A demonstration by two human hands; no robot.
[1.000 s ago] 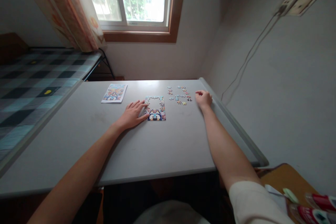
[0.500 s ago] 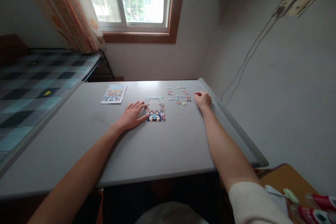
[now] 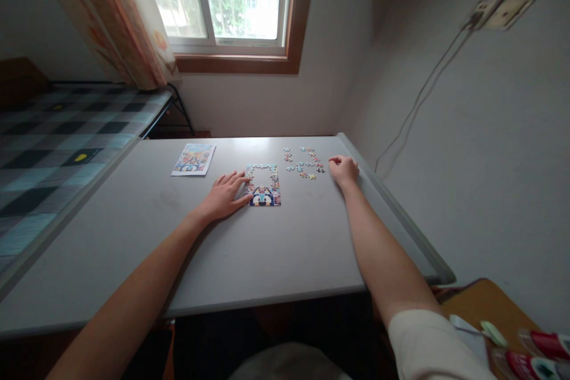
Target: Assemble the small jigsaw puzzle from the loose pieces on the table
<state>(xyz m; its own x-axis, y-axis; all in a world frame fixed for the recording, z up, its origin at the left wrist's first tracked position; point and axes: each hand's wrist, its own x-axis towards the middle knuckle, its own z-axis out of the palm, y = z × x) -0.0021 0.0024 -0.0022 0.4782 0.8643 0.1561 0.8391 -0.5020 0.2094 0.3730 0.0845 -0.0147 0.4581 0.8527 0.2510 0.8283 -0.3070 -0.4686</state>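
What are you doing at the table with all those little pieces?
A person sits at a grey table. The left hand lies flat against a colourful, half-built rectangular jigsaw puzzle with an unfilled middle. The right hand, loosely curled, rests beside scattered loose puzzle pieces. A printed picture card lies farther left.

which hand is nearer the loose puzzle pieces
Right. The right hand rests on the table just right of the loose puzzle pieces, fingers curled toward them. The left hand lies flat further away, against the left edge of the part-built puzzle.
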